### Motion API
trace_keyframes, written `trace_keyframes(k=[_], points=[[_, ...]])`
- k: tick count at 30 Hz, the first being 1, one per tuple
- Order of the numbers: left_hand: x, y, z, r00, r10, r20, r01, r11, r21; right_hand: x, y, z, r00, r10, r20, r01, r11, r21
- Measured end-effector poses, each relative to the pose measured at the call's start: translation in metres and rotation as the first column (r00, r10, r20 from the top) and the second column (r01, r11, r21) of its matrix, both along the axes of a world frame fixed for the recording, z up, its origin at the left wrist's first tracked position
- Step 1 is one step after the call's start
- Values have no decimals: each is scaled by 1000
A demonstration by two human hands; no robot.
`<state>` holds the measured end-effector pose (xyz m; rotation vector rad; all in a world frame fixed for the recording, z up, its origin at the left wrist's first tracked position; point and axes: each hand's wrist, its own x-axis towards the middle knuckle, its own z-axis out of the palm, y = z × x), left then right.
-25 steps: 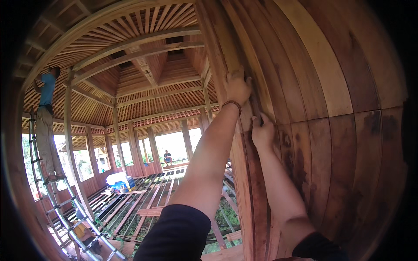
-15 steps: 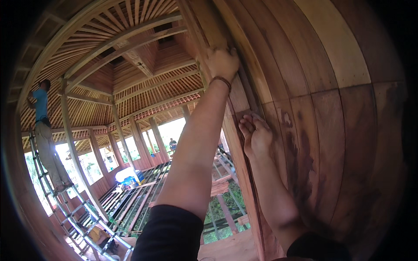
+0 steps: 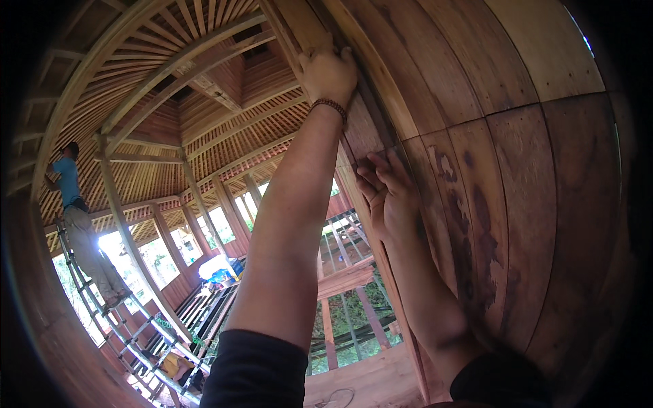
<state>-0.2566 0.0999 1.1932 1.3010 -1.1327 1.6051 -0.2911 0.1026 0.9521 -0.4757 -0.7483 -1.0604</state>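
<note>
My left hand reaches high, its back toward me, against an upright wooden post. Its fingers curl in at the wood, and whatever lies under them is hidden. A dark beaded bracelet circles that wrist. Lower down, my right hand is by the same post, beside the seam with the plank wall. Its fingers are half bent and a little apart, with nothing visible in them. Dark stained patches mark the planks to the right of it.
On the far left a person in a blue shirt stands on a metal ladder. Open floor joists spread beyond, with a blue and white bundle on them. Greenery shows through gaps below. Wooden columns support the slatted roof.
Both hands have shifted slightly up and left in the view, staying by the post. My right hand's fingers have spread a little. The view has tilted.
</note>
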Motion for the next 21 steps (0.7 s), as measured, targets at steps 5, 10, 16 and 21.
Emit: trace_keyframes(k=[5,10,16,21], points=[[3,-5,-1,995,86,45,-82,994,-68,-2,-3,0,999,-36,-40,35,999,-24],[6,-7,2,987,138,81,-130,988,-87,-6,-3,3,990,-105,-93,100,993,-63],[11,-12,2,983,125,137,-113,989,-92,-6,-5,1,973,-174,-153,164,983,-81],[8,-9,0,977,167,131,-161,985,-56,-3,-8,0,954,-221,-203,200,972,-120]])
